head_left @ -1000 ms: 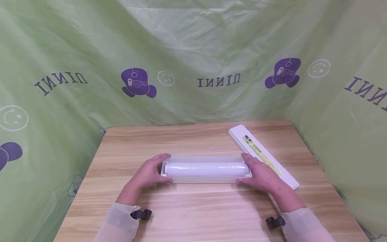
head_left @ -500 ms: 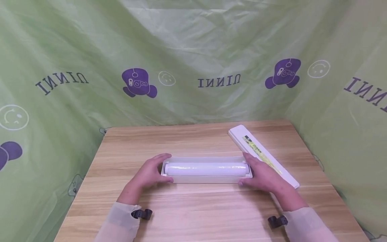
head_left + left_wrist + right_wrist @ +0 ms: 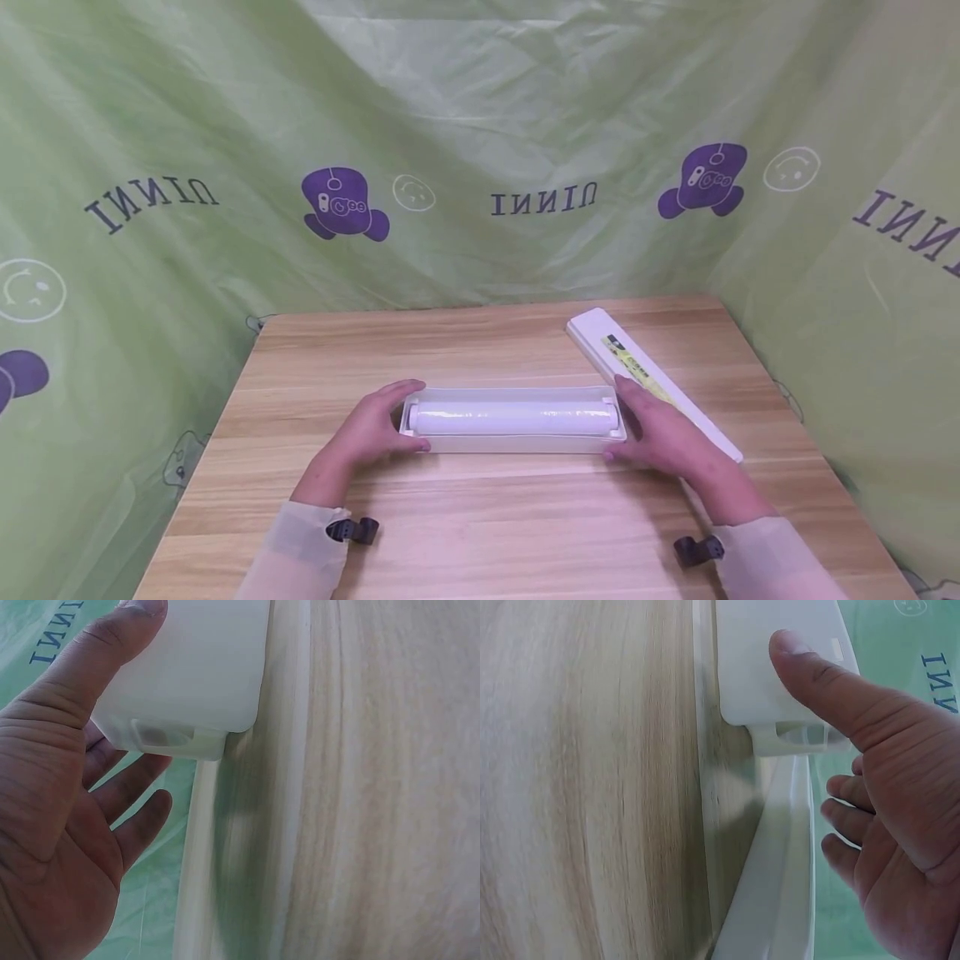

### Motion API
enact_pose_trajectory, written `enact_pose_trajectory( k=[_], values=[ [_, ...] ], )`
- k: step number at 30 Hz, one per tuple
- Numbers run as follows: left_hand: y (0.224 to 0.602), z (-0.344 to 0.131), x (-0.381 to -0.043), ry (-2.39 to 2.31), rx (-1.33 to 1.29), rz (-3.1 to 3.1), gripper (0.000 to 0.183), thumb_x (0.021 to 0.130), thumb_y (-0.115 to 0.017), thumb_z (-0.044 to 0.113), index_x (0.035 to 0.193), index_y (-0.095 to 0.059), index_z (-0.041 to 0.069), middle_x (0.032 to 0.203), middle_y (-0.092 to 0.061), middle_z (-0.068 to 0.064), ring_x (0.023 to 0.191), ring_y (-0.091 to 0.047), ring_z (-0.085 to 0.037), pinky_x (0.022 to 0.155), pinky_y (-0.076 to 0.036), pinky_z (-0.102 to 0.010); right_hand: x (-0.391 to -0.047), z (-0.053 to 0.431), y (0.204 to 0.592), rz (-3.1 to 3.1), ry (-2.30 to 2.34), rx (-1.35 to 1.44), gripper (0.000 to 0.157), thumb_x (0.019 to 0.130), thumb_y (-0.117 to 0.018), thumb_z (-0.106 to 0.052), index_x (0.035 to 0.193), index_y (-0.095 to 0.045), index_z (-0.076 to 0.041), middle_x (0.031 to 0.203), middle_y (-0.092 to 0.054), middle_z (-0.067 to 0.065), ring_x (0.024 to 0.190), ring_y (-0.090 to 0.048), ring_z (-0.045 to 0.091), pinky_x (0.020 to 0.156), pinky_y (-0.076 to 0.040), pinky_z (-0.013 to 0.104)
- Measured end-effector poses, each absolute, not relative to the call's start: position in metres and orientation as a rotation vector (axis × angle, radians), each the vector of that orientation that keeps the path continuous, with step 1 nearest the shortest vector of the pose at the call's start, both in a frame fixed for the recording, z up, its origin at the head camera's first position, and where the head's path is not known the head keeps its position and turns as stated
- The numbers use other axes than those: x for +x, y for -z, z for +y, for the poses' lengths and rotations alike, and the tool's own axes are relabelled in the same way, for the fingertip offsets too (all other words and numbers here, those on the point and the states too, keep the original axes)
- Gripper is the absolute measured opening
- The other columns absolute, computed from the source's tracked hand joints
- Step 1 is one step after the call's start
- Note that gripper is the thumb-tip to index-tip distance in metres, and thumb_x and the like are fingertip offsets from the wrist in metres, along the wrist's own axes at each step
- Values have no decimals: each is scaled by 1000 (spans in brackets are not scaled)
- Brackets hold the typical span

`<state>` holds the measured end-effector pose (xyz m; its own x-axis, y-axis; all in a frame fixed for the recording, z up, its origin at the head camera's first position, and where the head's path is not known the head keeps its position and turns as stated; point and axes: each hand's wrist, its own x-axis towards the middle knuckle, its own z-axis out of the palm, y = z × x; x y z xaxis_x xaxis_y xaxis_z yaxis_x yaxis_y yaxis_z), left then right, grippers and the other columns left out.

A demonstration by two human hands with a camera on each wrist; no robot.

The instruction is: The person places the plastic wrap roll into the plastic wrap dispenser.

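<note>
A long white box (image 3: 517, 444) lies lidless on the table in the head view, with a roll of cling film (image 3: 517, 418) inside it. My left hand (image 3: 372, 429) holds the box's left end, thumb on the near wall and index finger at the far corner. In the left wrist view the left hand's other fingers (image 3: 142, 829) spread beside the end wall. Around the right end my right hand (image 3: 663, 433) stands loosely, thumb (image 3: 821, 675) extended over the near face in the right wrist view; whether it touches cannot be told.
A white lid (image 3: 675, 400) with a yellow-green label lies slanted on the wooden table (image 3: 480, 525), partly behind my right hand. A green printed curtain (image 3: 480, 125) hangs around the table's back and sides.
My right hand has slid a little to the right, its thumb and index finger drawing back toward the box's right end. My left hand and the box have hardly moved.
</note>
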<state>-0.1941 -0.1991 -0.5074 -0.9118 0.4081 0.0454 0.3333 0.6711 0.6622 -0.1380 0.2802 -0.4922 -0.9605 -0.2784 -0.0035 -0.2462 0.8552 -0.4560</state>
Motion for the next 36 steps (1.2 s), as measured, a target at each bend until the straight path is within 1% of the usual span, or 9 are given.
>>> enact_pose_trajectory(
  k=[4,11,15,21,27,31,36],
  values=[
    [508,-199,-194,-1072,607,2767,104,60,-100,45,150,-55,17,156,-51,-6,146,-44,-33,122,-33,-51,-137,284,491,2945,718,-410,128,68,-97,-44,162,-25,4,165,-29,26,150,-30,45,121,-29,59],
    [510,-199,-194,-1074,589,2763,104,61,-100,47,151,-55,20,157,-51,-5,146,-43,-32,122,-34,-51,-135,292,492,2975,674,-414,125,70,-96,-41,160,-24,8,162,-30,32,147,-33,51,119,-30,62],
    [510,-199,-194,-1081,596,2760,104,61,-100,46,150,-56,19,156,-51,-5,146,-44,-32,122,-34,-51,-134,297,492,2975,660,-373,124,72,-94,-42,161,-22,6,163,-29,30,147,-32,51,120,-29,63],
    [511,-199,-194,-1104,587,2748,103,61,-100,46,150,-56,20,156,-51,-5,145,-45,-32,121,-36,-51,-134,302,493,2980,670,-347,123,74,-93,-44,161,-22,5,162,-29,32,146,-31,54,118,-29,67],
    [510,-199,-193,-1121,590,2742,101,62,-101,43,149,-56,19,156,-51,-4,144,-47,-32,119,-38,-50,-134,307,494,2977,672,-279,127,74,-92,-49,163,-19,3,163,-25,33,148,-25,55,118,-25,69],
    [511,-199,-194,-1123,587,2735,101,62,-101,41,149,-56,17,155,-52,-4,142,-49,-31,118,-40,-48,-134,311,495,2991,644,-228,131,72,-91,-54,164,-16,2,164,-23,33,149,-24,55,118,-25,70],
    [512,-199,-195,-1131,590,2729,101,62,-101,41,149,-56,17,155,-52,-4,140,-51,-31,116,-42,-47,-134,316,496,2982,657,-177,132,72,-91,-53,163,-15,3,165,-21,33,149,-23,55,118,-24,70]
  ],
)
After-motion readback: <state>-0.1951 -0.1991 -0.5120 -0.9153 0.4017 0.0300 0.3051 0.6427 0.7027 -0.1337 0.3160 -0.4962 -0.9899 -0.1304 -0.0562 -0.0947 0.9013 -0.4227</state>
